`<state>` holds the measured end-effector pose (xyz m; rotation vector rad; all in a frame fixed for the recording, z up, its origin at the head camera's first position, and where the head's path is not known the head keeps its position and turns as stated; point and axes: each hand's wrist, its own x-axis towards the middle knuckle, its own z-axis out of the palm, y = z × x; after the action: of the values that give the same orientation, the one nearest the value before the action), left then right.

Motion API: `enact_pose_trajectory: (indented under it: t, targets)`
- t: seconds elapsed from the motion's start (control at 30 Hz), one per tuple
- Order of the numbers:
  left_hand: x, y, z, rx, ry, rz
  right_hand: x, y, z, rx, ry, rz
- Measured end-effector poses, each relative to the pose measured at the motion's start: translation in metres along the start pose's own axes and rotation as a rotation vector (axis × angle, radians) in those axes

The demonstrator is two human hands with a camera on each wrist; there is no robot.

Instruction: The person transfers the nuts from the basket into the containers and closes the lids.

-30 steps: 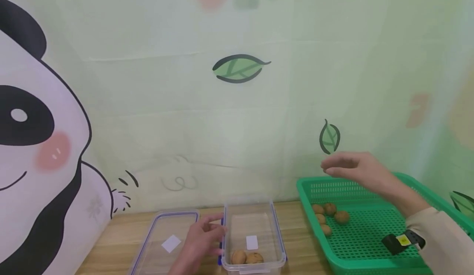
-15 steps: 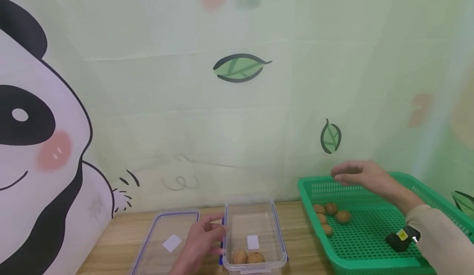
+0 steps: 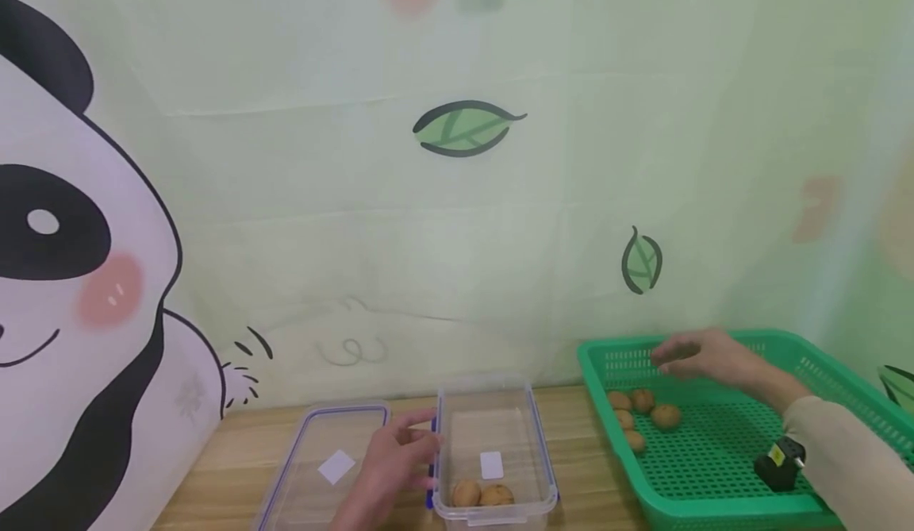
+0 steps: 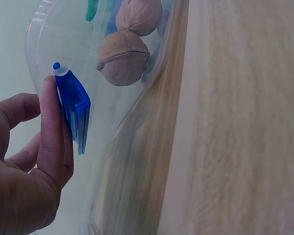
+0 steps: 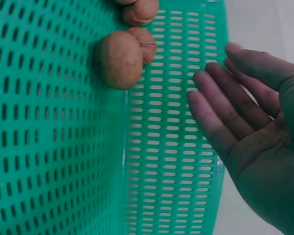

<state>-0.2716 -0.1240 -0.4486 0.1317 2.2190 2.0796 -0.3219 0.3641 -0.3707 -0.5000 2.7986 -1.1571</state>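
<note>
A clear plastic box (image 3: 539,444) with a white label stands on the wooden table, and two walnuts (image 4: 123,59) lie in its near end. My left hand (image 3: 391,461) rests against the box's left side, its fingers at the blue latch (image 4: 74,107) that hangs there. To the right, my right hand (image 3: 703,360) is above the far part of a green basket (image 3: 714,507), palm in and fingers relaxed, with nothing in it. Several walnuts (image 5: 120,59) lie along the basket's left wall, below and to the side of that hand.
Left of the box, partly behind the left forearm, lies a clear lid (image 3: 296,455) with a blue seal and white label. A printed cloth (image 3: 464,277) with a panda and leaves hangs right behind the table (image 3: 571,436).
My right hand has come down and slightly right, from above the basket's back rim to closer over the basket. The left hand has stayed at the box.
</note>
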Motion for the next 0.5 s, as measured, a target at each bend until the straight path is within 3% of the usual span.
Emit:
enact_pose_trajectory:
  t: [0.2,0.5]
  targets:
    - [-0.0002,0.0005,0.0009,0.004,0.010,-0.004,0.0024,0.0068,0.0041,0.003,-0.053,0.017]
    - [0.0010,0.0001,0.0016,0.014,0.010,-0.014,0.0046,0.0117,0.0104,-0.095,-0.109,0.016]
